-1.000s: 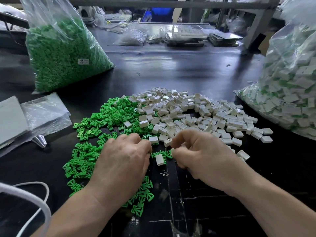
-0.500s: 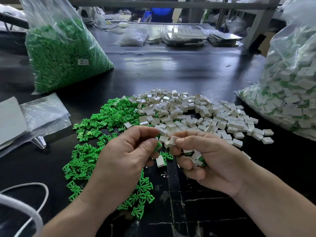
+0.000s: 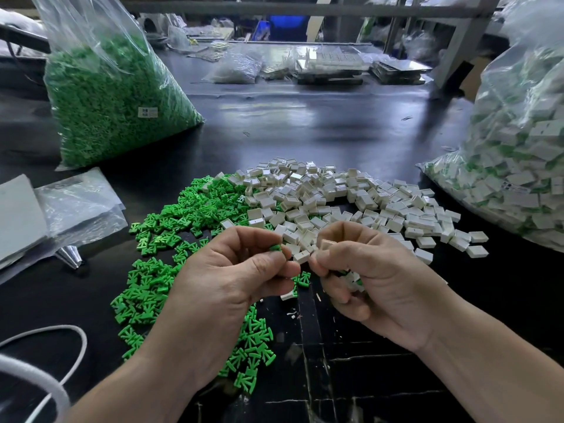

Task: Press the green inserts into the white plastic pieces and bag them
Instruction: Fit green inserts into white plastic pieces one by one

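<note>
Pressing step.
My left hand [image 3: 232, 270] pinches a green insert [image 3: 275, 248], my right hand [image 3: 375, 279] a white piece [image 3: 325, 244]; next I align and press them.

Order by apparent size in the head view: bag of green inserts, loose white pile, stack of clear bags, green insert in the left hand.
1-2. bag of green inserts and loose white pile: alike, and the bag stands farther, so unranked.
3. stack of clear bags.
4. green insert, partly hidden by the left hand.

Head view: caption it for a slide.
Left hand pinches a small green plastic insert; right hand holds a white square plastic piece.
</note>
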Action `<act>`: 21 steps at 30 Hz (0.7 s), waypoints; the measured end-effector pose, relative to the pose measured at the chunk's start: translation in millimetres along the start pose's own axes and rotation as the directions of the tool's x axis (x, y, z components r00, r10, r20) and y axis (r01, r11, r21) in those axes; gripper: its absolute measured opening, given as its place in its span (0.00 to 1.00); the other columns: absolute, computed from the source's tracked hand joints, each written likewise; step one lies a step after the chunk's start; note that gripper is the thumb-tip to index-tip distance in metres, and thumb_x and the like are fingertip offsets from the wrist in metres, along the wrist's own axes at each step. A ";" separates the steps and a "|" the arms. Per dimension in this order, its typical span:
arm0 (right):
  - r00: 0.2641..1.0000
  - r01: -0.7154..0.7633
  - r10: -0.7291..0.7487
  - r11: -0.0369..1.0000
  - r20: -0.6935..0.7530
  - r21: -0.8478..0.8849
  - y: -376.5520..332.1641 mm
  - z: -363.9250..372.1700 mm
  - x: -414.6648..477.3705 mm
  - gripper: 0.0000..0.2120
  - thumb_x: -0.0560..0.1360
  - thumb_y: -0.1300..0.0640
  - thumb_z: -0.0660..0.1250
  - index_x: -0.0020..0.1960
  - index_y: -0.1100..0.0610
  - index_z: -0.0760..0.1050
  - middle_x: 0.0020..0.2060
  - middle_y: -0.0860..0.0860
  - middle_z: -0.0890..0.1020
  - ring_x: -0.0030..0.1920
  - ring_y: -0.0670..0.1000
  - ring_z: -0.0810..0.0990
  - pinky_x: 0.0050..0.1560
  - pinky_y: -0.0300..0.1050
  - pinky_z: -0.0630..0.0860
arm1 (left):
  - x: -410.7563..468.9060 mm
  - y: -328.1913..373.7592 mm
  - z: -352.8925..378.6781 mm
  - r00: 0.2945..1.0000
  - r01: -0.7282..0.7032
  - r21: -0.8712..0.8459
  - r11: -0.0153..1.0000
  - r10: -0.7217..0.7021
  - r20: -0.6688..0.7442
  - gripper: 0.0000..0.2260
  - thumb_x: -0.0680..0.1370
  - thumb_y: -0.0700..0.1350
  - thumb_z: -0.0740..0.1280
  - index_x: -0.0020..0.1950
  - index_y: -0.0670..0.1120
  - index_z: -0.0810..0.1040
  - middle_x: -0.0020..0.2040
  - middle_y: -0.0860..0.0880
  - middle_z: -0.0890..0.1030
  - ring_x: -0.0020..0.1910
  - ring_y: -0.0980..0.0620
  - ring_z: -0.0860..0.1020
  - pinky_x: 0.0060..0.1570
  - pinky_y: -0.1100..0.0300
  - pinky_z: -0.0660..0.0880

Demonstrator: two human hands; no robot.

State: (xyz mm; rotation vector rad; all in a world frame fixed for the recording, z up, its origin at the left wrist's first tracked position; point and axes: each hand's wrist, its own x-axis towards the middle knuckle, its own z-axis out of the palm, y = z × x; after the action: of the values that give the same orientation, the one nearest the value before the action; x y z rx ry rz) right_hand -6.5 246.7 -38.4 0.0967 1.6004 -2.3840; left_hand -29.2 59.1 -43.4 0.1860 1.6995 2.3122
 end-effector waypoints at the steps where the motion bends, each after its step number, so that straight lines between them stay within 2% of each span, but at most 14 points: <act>1: 1.000 0.009 -0.010 0.997 -0.005 -0.076 1.4 0.7 0.0 0.07 0.66 0.63 0.73 0.41 0.53 0.80 0.31 0.53 0.76 0.23 0.47 0.69 0.18 0.35 0.63 | 0.0 -0.5 -0.4 1.000 -0.015 0.018 1.000 0.015 -0.012 0.07 0.65 0.42 0.73 0.41 0.49 0.85 0.43 0.41 0.85 0.43 0.45 0.85 0.37 0.60 0.80; 4: 1.000 0.025 -0.021 0.955 0.016 -0.295 7.3 4.2 -0.6 0.02 0.70 0.56 0.74 0.43 0.52 0.83 0.29 0.54 0.74 0.24 0.48 0.68 0.19 0.37 0.63 | -1.0 -1.9 -3.7 0.997 -0.058 0.170 0.984 0.065 -0.034 0.09 0.65 0.48 0.74 0.44 0.50 0.84 0.39 0.48 0.84 0.39 0.52 0.82 0.35 0.63 0.78; 7: 0.998 0.048 -0.028 0.909 0.054 -0.415 10.3 5.8 -1.4 0.09 0.74 0.51 0.71 0.47 0.56 0.82 0.35 0.62 0.75 0.27 0.54 0.67 0.20 0.38 0.64 | -2.8 -0.7 -5.5 0.997 -0.061 0.192 0.980 0.067 -0.026 0.09 0.67 0.50 0.74 0.45 0.50 0.84 0.35 0.48 0.81 0.34 0.52 0.78 0.32 0.63 0.75; 9: 0.996 0.072 -0.042 0.890 0.076 -0.451 9.6 4.9 -2.5 0.11 0.77 0.49 0.69 0.46 0.58 0.81 0.34 0.64 0.75 0.28 0.57 0.67 0.21 0.39 0.64 | -3.7 0.6 -5.1 0.998 -0.067 0.174 0.982 0.070 -0.006 0.09 0.68 0.52 0.73 0.45 0.49 0.83 0.36 0.47 0.81 0.35 0.51 0.79 0.33 0.62 0.75; 12: 0.992 0.111 -0.064 0.862 0.111 -0.495 8.6 2.2 -4.5 0.12 0.81 0.50 0.67 0.42 0.55 0.80 0.27 0.55 0.74 0.24 0.51 0.67 0.22 0.40 0.65 | -4.8 0.4 -4.2 0.995 -0.096 0.226 0.969 0.097 0.008 0.09 0.68 0.53 0.72 0.44 0.50 0.83 0.37 0.47 0.82 0.35 0.51 0.80 0.33 0.62 0.76; 17: 0.985 0.157 -0.089 0.813 0.147 -0.561 9.2 2.7 -7.1 0.09 0.79 0.46 0.68 0.45 0.50 0.81 0.29 0.51 0.76 0.27 0.48 0.71 0.23 0.40 0.68 | -5.5 0.7 -2.0 0.989 -0.140 0.313 0.939 0.146 0.004 0.08 0.69 0.53 0.71 0.43 0.51 0.82 0.35 0.48 0.82 0.33 0.52 0.80 0.32 0.63 0.76; 21: 0.986 0.160 -0.111 0.846 0.124 -0.509 8.3 2.2 -6.0 0.08 0.78 0.46 0.70 0.43 0.48 0.82 0.29 0.50 0.76 0.26 0.48 0.71 0.22 0.40 0.67 | -5.7 2.6 -2.8 0.987 -0.150 0.316 0.937 0.158 -0.001 0.09 0.68 0.54 0.70 0.43 0.51 0.82 0.34 0.49 0.82 0.33 0.52 0.80 0.33 0.63 0.76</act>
State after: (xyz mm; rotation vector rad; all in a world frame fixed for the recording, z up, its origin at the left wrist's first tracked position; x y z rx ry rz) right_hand 1.6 242.8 -43.9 -0.2359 2.2027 -1.9218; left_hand -24.9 54.3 -41.5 0.3648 2.1322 2.1378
